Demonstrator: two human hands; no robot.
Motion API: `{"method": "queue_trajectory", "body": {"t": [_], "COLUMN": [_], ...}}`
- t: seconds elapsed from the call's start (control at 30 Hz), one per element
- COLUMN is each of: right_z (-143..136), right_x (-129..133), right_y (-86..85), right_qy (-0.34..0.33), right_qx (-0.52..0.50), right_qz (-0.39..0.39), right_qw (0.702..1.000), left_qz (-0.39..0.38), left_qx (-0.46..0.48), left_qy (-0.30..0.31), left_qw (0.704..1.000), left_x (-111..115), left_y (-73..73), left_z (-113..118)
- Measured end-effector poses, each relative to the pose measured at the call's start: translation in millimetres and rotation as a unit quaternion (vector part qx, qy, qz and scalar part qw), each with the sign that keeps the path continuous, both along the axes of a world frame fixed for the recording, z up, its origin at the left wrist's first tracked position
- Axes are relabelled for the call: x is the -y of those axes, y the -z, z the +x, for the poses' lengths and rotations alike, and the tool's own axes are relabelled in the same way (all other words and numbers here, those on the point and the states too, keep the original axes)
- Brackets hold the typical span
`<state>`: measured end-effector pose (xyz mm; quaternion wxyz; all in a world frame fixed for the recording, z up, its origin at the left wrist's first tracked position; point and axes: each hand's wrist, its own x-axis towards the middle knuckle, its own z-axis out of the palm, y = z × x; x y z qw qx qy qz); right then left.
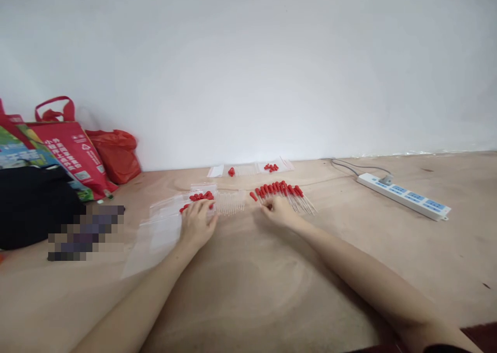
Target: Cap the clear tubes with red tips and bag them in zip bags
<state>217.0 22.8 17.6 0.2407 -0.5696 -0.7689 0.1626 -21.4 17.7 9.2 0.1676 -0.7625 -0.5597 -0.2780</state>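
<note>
My left hand [197, 221] rests over a pile of red rubber bulbs [200, 196], its fingers spread and the thumb apart. The bulbs lie on clear plastic zip bags [163, 229]. Just right of that hand is a row of thin clear glass tubes [230, 202]. My right hand [278, 209] is closed, pinching a dropper with a red bulb [253, 196] that points up and left; its tube is mostly hidden by the fingers. Beside and behind this hand lies a fanned row of several red-bulbed droppers [283, 188].
Against the wall lie more bags with red bulbs [271, 167] and clear tubes. A white power strip [404, 195] with a grey cord is at the right. At the left stand a red shopping bag [73, 159], a red plastic bag [116, 156] and a black bag [34, 205].
</note>
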Motion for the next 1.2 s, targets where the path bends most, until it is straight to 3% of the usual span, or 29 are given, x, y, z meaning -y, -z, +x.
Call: {"method": "queue_trajectory", "body": {"t": [0.1, 0.23, 0.53, 0.9, 1.2], "right_z": [-12.5, -32.2, -39.2, -69.7, -82.5], "right_x": [-21.4, -36.8, -45.6, -55.3, -70.8], "right_y": [3.1, 6.6, 14.1, 8.4, 5.5], "right_qy": [0.080, 0.143, 0.150, 0.154, 0.175], "right_qx": [0.031, 0.108, 0.162, 0.133, 0.121], "right_qz": [0.024, 0.032, 0.037, -0.009, -0.073], "right_qw": [0.996, 0.983, 0.975, 0.979, 0.974], "left_qz": [-0.033, -0.074, -0.127, -0.106, -0.080], "left_qx": [-0.002, -0.005, -0.013, -0.031, -0.025], "left_qy": [-0.108, -0.164, -0.154, -0.120, -0.136], "left_qw": [0.994, 0.984, 0.980, 0.987, 0.987], "left_x": [-9.9, -16.2, -21.7, -24.2, -24.3], "left_y": [0.0, 1.6, 5.8, 7.8, 3.8], "left_z": [-18.6, -32.8, -37.9, -30.6, -30.1]}}
